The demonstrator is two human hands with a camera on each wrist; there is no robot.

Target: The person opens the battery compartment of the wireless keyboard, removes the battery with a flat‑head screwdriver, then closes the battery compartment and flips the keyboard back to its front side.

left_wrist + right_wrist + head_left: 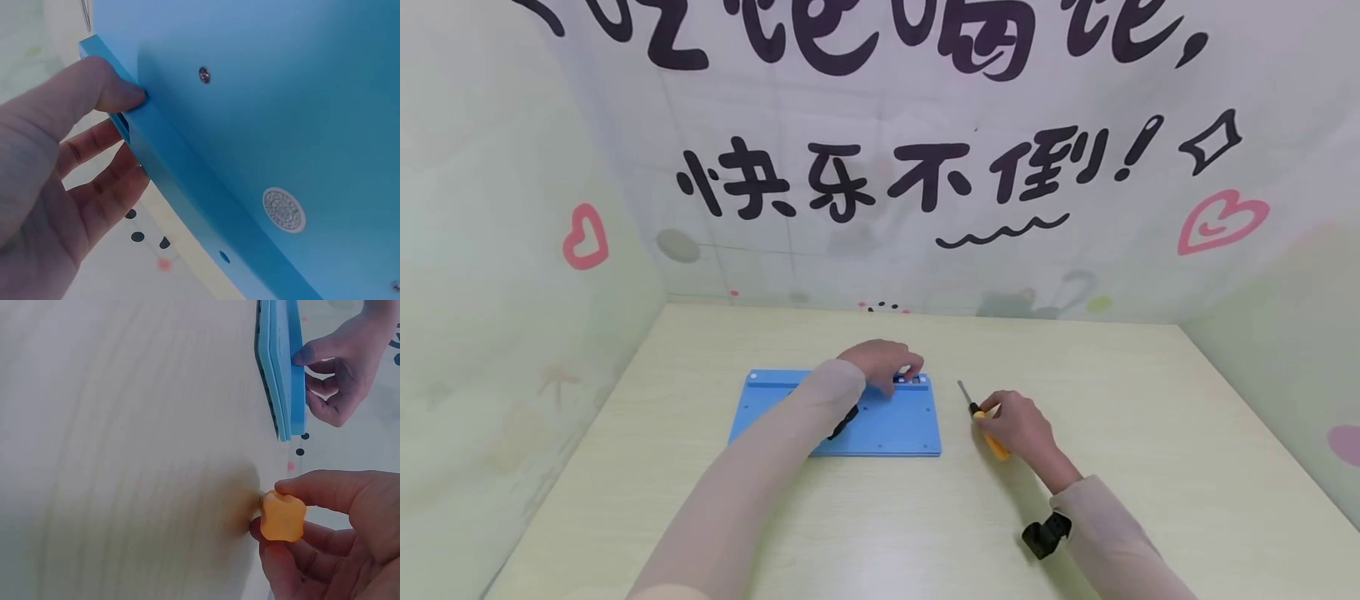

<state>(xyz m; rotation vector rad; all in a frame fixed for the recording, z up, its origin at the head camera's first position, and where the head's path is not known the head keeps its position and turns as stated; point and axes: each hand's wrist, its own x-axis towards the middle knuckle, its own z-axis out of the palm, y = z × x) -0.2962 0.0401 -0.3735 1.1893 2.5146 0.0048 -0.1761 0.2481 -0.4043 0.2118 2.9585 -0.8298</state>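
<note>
On the pale table (880, 517) sits our blue board (887, 429), and look, our left hand (880, 362) has hold of its ridged far edge, thumb on top, fingers behind! Over on the board's right, apart from it, our right hand (1021, 423) pinches the orange-handled screwdriver (996, 446), shaft pointing away from us.
</note>
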